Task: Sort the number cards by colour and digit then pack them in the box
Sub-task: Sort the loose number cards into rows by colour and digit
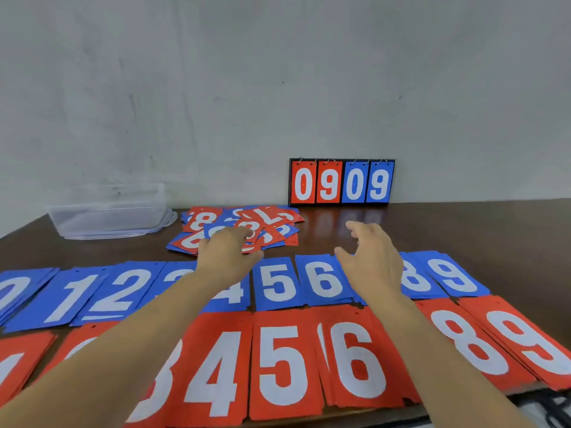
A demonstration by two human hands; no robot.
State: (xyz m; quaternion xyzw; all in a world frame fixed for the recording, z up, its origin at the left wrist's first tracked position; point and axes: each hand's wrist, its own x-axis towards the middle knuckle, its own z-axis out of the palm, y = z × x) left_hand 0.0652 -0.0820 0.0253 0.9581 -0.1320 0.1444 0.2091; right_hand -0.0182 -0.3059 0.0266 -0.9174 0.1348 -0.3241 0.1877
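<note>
A dark wooden counter (463,230) runs up to a grey wall. Along its near edge lies a row of red card stacks (282,362) with white digits; 3, 4, 5, 6, 8 and 9 can be read, and the arms cover others. Just beyond it lies a row of blue card stacks (278,282) showing 0, 1, 2, 4, 5, 6, 8 and 9, with part of a 3 behind the left forearm.

Farther back, left of centre, sits a loose unsorted pile (268,223) of red and blue cards lying at mixed angles. The left hand (230,251) reaches over the blue row and its fingertips lie on the near side of this pile; I cannot tell whether they pinch a card or only touch it. The right hand (370,257) hangs above the blue row to the right of the pile, fingers and thumb spread apart, holding nothing.

A clear plastic box (108,211) stands at the far left against the wall. At the far right of the pile a small flip scoreboard (341,182) leans upright at the wall, reading 09 in red and 09 in blue.
</note>
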